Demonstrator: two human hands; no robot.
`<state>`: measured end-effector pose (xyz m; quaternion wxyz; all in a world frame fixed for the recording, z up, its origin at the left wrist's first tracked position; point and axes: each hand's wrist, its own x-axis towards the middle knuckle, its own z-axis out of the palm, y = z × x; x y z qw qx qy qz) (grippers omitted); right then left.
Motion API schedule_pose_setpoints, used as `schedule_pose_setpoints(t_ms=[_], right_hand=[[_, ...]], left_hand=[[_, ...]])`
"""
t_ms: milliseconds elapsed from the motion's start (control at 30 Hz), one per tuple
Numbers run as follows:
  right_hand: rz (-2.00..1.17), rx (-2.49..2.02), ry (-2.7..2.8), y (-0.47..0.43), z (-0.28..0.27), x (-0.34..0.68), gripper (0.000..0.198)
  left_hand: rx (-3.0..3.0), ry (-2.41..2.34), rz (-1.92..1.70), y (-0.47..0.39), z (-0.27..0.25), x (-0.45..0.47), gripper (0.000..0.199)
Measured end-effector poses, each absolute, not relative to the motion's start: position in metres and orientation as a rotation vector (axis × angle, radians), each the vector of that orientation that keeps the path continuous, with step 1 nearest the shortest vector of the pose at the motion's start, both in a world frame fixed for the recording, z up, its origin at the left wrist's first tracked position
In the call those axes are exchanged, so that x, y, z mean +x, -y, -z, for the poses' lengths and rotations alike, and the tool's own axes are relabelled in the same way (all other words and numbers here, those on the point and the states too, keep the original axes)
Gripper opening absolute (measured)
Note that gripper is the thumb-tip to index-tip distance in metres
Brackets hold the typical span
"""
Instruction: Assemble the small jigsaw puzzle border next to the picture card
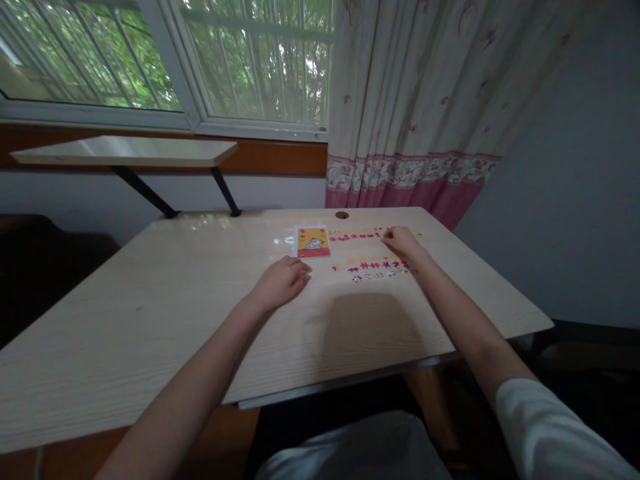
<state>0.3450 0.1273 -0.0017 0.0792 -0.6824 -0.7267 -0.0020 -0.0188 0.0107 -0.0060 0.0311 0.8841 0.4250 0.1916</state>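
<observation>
Small jigsaw puzzle pieces lie in rows on the pale wooden table (190, 287): red pieces (350, 237) in a far row, more red pieces (373, 265) nearer, yellow ones beside them, and whitish pieces (375, 275) closest to me. My right hand (403, 241) is at the right end of the far red row, fingertips pinched on what looks like a red puzzle piece, mostly hidden. My left hand (283, 281) rests on the table, fingers loosely bent and holding nothing visible. Just beyond it lies a picture card (313, 242) with a cartoon animal on yellow and red.
A raised shelf (125, 152) on black supports stands at the table's back left. A round cable hole (342, 215) is near the back edge. Behind are a barred window (255, 60) and a floral curtain (400, 100). A wall (575, 187) rises at the right.
</observation>
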Motion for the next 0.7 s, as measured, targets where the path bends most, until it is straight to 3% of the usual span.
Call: schedule_pose_setpoints(t_ms=[433, 700], right_hand=[[0.175, -2.011, 2.174, -0.103, -0.009, 0.325, 0.032], [-0.845, -1.248, 1.755, -0.051, -0.005, 0.234, 0.028]], left_hand=[[2.628, -1.306, -0.788, -0.005, 0.006, -0.008, 0.021], [2.48, -1.182, -1.358, 0.001, 0.008, 0.006, 0.019]])
